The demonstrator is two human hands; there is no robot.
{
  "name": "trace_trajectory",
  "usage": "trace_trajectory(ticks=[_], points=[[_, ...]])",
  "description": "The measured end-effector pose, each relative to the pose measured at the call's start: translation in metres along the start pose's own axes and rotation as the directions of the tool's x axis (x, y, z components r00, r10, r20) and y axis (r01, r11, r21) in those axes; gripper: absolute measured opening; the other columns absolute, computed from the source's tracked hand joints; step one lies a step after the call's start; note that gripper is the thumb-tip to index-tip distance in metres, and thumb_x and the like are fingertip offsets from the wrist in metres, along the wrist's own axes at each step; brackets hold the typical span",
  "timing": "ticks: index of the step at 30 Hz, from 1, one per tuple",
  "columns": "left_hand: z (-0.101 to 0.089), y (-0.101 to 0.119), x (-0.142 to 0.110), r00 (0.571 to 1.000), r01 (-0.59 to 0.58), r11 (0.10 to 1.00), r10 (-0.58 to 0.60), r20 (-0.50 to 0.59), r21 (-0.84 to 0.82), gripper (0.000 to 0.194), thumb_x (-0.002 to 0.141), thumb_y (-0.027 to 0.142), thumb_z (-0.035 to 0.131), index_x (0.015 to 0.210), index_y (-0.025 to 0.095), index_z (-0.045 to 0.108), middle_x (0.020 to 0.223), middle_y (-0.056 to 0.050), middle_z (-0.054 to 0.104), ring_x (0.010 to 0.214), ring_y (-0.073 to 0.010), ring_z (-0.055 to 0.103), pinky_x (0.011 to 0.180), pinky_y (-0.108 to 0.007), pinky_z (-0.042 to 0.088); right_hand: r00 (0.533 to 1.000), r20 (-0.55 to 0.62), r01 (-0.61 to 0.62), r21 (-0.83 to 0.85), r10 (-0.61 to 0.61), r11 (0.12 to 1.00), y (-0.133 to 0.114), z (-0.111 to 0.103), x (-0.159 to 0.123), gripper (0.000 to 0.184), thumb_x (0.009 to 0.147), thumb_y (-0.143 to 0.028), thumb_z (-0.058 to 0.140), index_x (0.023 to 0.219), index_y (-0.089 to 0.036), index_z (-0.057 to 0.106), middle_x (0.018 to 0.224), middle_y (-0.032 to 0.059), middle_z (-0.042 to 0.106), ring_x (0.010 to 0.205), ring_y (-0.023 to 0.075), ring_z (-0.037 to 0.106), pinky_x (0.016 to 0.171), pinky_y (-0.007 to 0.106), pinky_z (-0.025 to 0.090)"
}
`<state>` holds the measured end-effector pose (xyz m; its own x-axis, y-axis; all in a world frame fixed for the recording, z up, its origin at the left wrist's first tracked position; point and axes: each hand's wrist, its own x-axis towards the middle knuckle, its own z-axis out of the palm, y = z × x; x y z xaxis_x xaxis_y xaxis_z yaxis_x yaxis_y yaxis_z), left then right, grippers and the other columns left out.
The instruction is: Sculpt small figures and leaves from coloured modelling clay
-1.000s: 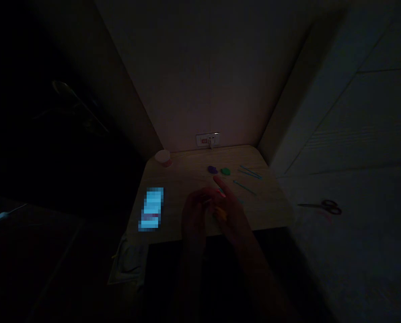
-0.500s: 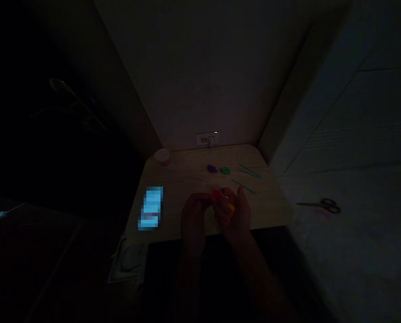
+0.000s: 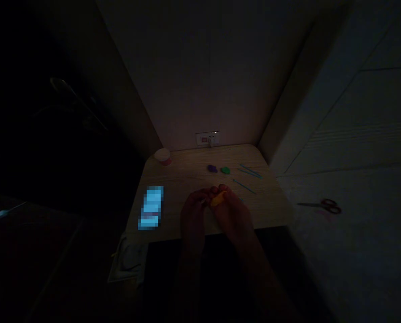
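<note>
In the dim light my right hand (image 3: pixel 232 215) is closed around a yellow-orange lump of clay (image 3: pixel 218 198), which shows between its fingers. Close against it on the left, my left hand (image 3: pixel 193 217) has its fingers curled and pinched. A small pale bit shows at its fingertips, too dark to name. Beyond the hands lie a purple lump of clay (image 3: pixel 212 168) and a green lump of clay (image 3: pixel 225 170). Thin blue sticks (image 3: pixel 244 186), several in all, rest to the right of them on the small wooden table (image 3: pixel 271 211).
A glowing phone (image 3: pixel 151 207), blurred out, lies at the table's left side. Behind it a small tub (image 3: pixel 163 157) stands at the back corner. The wall socket (image 3: pixel 207 139) holds a plug. Scissors (image 3: pixel 321 205) with red handles lie off to the right, beyond the table.
My right hand has turned, so the yellow-orange clay now faces up more fully. The red piece seen between the hands earlier is hidden. My left hand stays almost in place.
</note>
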<state>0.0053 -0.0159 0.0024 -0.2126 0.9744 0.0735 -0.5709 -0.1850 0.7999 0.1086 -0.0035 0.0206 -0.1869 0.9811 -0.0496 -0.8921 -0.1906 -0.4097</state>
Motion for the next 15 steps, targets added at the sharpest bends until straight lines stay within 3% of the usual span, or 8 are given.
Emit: trace_trajectory(ticks=[4, 7, 12, 15], points=[[-0.001, 0.002, 0.0, 1.0, -0.021, 1.0, 0.021, 0.022, 0.007, 0.022, 0.08, 0.039, 0.08, 0.089, 0.019, 0.079, 0.099, -0.009, 0.075, 0.1, -0.0238, 0.071, 0.089, -0.034, 0.056, 0.995, -0.068, 0.057, -0.131, -0.066, 0.99, 0.005, -0.004, -0.002, 0.03, 0.079, -0.041, 0.089, 0.1, -0.024, 0.075, 0.105, 0.004, 0.075, 0.083, 0.0139, 0.068, 0.069, 0.024, 0.059], [-0.001, 0.002, -0.001, 1.0, -0.016, 1.0, 0.016, 0.014, -0.001, 0.023, 0.079, 0.04, 0.081, 0.088, 0.02, 0.079, 0.096, -0.008, 0.076, 0.096, -0.0221, 0.071, 0.086, -0.032, 0.056, 0.993, -0.092, 0.058, -0.158, -0.073, 0.986, 0.004, -0.006, -0.004, 0.038, 0.078, -0.043, 0.09, 0.109, -0.028, 0.072, 0.102, 0.0009, 0.075, 0.076, 0.0106, 0.067, 0.056, 0.016, 0.054], [0.002, 0.001, -0.003, 1.0, -0.003, 1.0, 0.003, -0.001, 0.015, 0.026, 0.079, 0.042, 0.082, 0.089, 0.018, 0.079, 0.092, -0.007, 0.074, 0.091, -0.021, 0.07, 0.088, -0.033, 0.056, 0.984, -0.158, 0.068, -0.108, -0.085, 0.992, 0.005, -0.011, -0.001, 0.036, 0.075, -0.046, 0.092, 0.092, -0.026, 0.067, 0.094, -0.0011, 0.075, 0.076, 0.0109, 0.068, 0.056, 0.015, 0.053], [0.002, 0.0, -0.003, 1.0, -0.007, 1.0, 0.008, -0.019, 0.019, 0.026, 0.078, 0.042, 0.082, 0.087, 0.018, 0.078, 0.09, -0.007, 0.073, 0.09, -0.0211, 0.07, 0.088, -0.034, 0.056, 0.981, -0.174, 0.062, -0.108, -0.081, 0.992, 0.005, -0.012, 0.003, 0.036, 0.079, -0.051, 0.088, 0.095, -0.024, 0.071, 0.102, 0.0033, 0.076, 0.08, 0.0135, 0.068, 0.062, 0.02, 0.056]])
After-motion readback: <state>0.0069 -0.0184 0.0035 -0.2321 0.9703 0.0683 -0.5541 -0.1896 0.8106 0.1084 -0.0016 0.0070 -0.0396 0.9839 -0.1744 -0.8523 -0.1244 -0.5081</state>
